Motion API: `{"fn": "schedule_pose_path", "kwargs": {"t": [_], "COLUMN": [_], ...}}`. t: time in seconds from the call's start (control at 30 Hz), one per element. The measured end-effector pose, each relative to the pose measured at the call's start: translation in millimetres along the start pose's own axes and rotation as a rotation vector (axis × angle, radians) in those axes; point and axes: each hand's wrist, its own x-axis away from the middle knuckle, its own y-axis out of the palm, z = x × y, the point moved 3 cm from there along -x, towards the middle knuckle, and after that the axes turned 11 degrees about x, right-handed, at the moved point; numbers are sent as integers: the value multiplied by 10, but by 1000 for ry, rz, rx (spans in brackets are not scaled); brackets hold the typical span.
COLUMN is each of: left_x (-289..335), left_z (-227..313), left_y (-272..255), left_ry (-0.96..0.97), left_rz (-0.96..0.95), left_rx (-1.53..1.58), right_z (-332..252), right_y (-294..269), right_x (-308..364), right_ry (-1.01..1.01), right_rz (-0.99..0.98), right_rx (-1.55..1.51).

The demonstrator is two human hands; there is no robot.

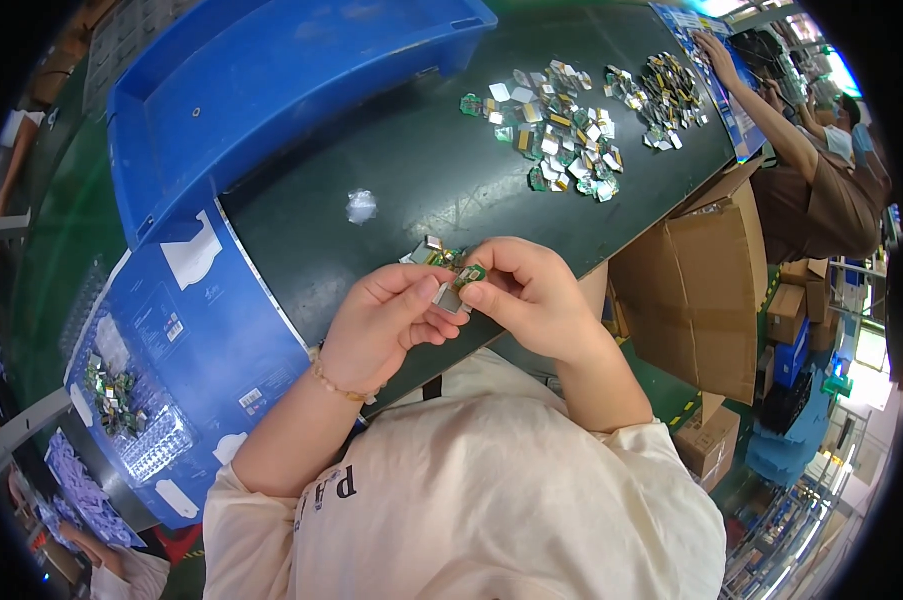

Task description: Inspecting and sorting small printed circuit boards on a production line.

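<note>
Close in front of me, both hands meet over the near edge of the dark green table (301, 230). Between thumb and fingers my right hand (531, 300) pinches a small green circuit board (468, 275). A silvery flat piece (449, 300) beside that board is pinched by my left hand (381, 315); whether the two are joined I cannot tell. Just beyond my fingertips lies a small cluster of similar boards (431, 250), partly hidden by the hands. Farther off to the right, a large heap of green boards with silver and yellow parts (561, 130) is spread out.
A big blue tray (301, 110) stands at the back left, with a crumpled clear plastic piece (361, 206) nearer. Blue printed cardboard (211, 340) and a bubble tray of boards (156, 445) lie left. Another heap (671, 95), an open carton (691, 290) and a co-worker (821, 190) are right.
</note>
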Motion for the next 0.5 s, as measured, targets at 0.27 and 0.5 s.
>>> {"fn": "schedule_pose_path", "kwargs": {"t": [0.27,0.5], "left_x": [-9,-9], "left_z": [-7,-4], "left_y": [6,4], "left_ry": [33,32], "left_rz": [-1,13], "left_rx": [-15,-24], "right_z": [12,-10], "right_y": [2,0], "right_x": [22,23], "right_ry": [-43,-89], "right_rz": [83,154], "right_rx": [131,232]}}
